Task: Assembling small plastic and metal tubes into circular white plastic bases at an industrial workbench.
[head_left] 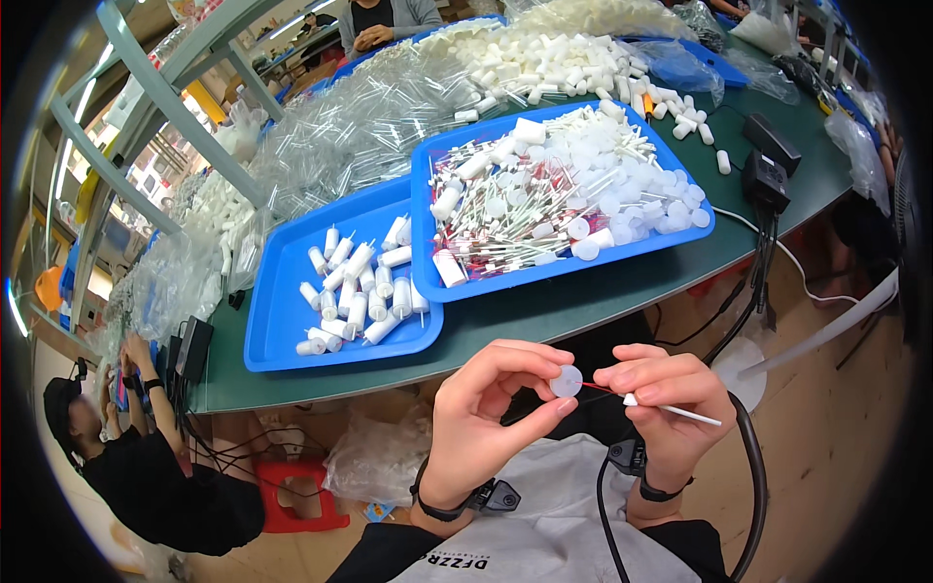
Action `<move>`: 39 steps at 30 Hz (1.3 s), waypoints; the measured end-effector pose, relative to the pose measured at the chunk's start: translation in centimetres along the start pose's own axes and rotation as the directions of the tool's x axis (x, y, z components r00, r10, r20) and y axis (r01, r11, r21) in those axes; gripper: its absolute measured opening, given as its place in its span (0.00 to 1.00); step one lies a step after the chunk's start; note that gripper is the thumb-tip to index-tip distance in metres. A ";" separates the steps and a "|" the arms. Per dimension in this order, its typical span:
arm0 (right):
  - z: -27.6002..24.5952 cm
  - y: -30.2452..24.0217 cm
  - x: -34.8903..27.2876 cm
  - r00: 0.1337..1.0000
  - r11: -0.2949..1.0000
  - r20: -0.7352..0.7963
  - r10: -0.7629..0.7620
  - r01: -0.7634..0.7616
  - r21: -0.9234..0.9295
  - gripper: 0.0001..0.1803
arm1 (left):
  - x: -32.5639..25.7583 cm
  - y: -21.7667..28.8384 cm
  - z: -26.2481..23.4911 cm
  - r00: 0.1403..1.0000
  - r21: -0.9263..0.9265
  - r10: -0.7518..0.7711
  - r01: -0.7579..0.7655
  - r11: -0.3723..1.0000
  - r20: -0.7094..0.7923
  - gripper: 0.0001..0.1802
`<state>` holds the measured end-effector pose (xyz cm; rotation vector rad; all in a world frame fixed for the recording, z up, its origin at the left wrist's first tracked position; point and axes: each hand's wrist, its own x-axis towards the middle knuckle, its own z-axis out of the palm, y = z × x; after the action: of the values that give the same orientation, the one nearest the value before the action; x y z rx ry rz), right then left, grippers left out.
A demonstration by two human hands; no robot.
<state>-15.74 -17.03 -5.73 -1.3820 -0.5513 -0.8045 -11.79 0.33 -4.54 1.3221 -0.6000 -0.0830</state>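
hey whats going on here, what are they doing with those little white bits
A person is working small plastic parts over a green table. Their left hand pinches a round white disc, while the right hand holds a thin white stick with a red tip, its red end at the disc. Ahead, one blue tray holds white tubes and another blue tray holds loose discs and sticks. Other people sit nearby.
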 end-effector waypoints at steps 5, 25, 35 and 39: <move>-0.2 0.1 0.3 0.997 1.000 0.082 0.006 -0.005 -0.013 0.14 | -0.1 0.0 0.1 1.000 -0.047 0.018 -0.017 0.999 0.002 0.18; -0.7 -0.9 0.7 0.985 0.917 0.153 0.082 -0.015 -0.398 0.15 | 0.2 -0.1 -0.4 0.993 0.097 0.052 -0.063 0.993 0.109 0.18; -0.2 -1.4 1.2 0.949 0.775 0.313 -0.025 0.217 -0.594 0.13 | 0.3 -0.2 -1.3 0.992 0.157 0.068 -0.084 0.984 0.110 0.18; -0.4 -1.5 1.8 0.940 0.752 0.339 -0.028 0.244 -0.613 0.13 | 0.6 -1.0 -1.0 0.991 0.069 0.089 -0.096 0.993 0.100 0.19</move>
<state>-15.83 -17.72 -3.48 -2.1647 -0.6543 -0.9540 -10.57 0.76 -5.37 1.3654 -0.7519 -0.0489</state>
